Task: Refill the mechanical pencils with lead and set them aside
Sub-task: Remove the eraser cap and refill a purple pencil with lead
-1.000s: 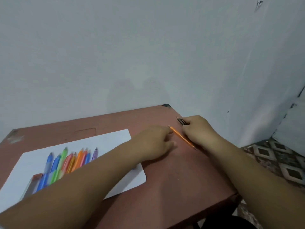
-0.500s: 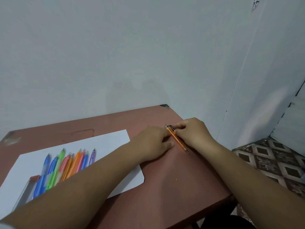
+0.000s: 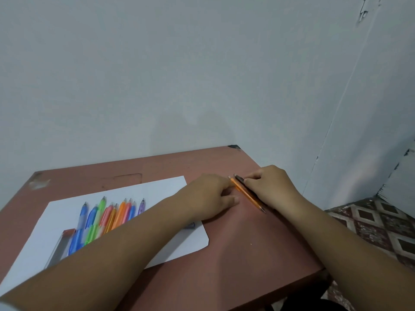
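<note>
Here, on the right part of a reddish-brown table (image 3: pixel 224 254), two pencils lying side by side and touching: an orange mechanical pencil (image 3: pixel 247 195) and, just beyond it on the wall side, a dark pencil (image 3: pixel 240 180), mostly hidden under the right hand (image 3: pixel 271 187). Both slanted the same way, tips pointing toward the near right edge of the table. Right hand resting over the dark pencil with fingers curled down onto it near its far end; whether pinching it or only pressing on it, impossible to tell. Left hand (image 3: pixel 211 198) lying on the table just left of the orange pencil, fingertips bent in against that pencil's far end, thumb stretched flat along the tabletop; an actual grip not visible. Further left, on a white sheet of paper (image 3: pixel 157 191), a row of coloured mechanical pencils (image 3: pixel 107 216) packed close together, blue, green, pink, orange and purple, tips pointing toward the wall, lower ends hidden behind the left forearm. Beside the blue ones, at the left end of the row, a clear lead case (image 3: pixel 59 245) with a reddish top. Behind the table a pale grey wall (image 3: pixel 179 75); at right, patterned floor tiles (image 3: pixel 377 225).
</note>
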`<state>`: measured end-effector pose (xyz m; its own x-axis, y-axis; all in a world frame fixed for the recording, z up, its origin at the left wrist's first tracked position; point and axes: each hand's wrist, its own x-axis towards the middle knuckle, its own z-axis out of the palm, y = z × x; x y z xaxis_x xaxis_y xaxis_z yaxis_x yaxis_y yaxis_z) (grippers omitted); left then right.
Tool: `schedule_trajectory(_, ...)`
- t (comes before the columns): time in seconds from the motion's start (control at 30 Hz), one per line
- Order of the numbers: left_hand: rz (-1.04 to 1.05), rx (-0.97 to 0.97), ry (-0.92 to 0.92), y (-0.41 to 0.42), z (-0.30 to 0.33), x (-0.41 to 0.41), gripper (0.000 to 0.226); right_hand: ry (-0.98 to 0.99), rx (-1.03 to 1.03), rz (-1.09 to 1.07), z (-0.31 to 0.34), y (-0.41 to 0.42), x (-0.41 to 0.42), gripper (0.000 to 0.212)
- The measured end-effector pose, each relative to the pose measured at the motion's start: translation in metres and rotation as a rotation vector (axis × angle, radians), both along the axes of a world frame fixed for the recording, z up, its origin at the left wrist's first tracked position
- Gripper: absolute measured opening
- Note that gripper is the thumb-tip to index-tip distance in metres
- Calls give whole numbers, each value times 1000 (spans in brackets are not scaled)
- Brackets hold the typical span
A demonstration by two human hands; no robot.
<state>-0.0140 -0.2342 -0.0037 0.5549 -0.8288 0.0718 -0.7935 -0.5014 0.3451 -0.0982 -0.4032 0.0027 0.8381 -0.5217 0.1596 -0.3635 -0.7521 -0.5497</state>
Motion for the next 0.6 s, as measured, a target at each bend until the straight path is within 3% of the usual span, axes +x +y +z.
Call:
schedule_trajectory(0.17, -4, 14, -4, 24, 2, 5, 52, -22, -58, 13, 3, 7, 3, 24)
schedule_trajectory(0.27, 19, 1, -18, 51, 8, 9, 50, -101, -103, 83, 6, 19, 11, 19)
schedule_trajectory(0.4, 160, 64, -119, 105, 19, 17, 42, -188, -152, 275, 6, 48, 26, 20)
schedule_trajectory(0.5, 305, 56, -126, 149, 24, 25, 41, -152, -108, 462, 5, 74, 39, 20)
schedule_trajectory(0.6, 390, -2, -110, 186, 30, 21, 38, -108, -199, 642, 2, 100, 58, 22)
